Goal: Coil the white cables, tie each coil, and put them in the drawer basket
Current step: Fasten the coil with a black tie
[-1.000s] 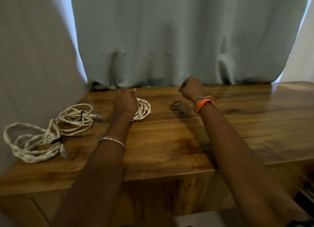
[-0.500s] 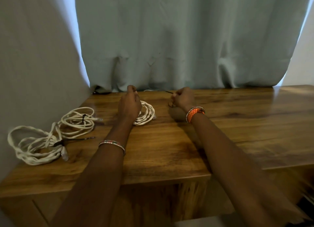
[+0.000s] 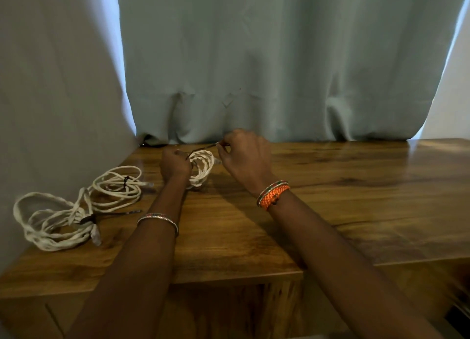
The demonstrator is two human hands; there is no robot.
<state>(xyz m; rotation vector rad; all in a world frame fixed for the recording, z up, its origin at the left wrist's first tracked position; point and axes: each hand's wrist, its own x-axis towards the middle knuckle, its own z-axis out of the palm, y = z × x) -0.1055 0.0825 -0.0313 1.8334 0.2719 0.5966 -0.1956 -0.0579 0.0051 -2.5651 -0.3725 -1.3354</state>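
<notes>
My left hand (image 3: 174,163) grips a small white cable coil (image 3: 202,168), held tilted up off the wooden tabletop (image 3: 330,199) near the back. My right hand (image 3: 244,155) pinches a thin black tie (image 3: 203,148) that runs across the top of that coil toward my left hand. Two more white coils lie at the left: a middle coil (image 3: 117,186) with a black tie round it, and a larger loose coil (image 3: 53,221) near the left edge, also bound by a dark tie (image 3: 89,219). No drawer basket shows.
A pale curtain (image 3: 279,71) hangs right behind the tabletop and along its left side. The table's front edge (image 3: 229,275) runs below my forearms, with a wooden cabinet front underneath. The right half of the top holds nothing I can see.
My right hand picked the black tie off the table and brought it left over the coil. My left hand lifted the coil up on edge. The two left coils did not move.
</notes>
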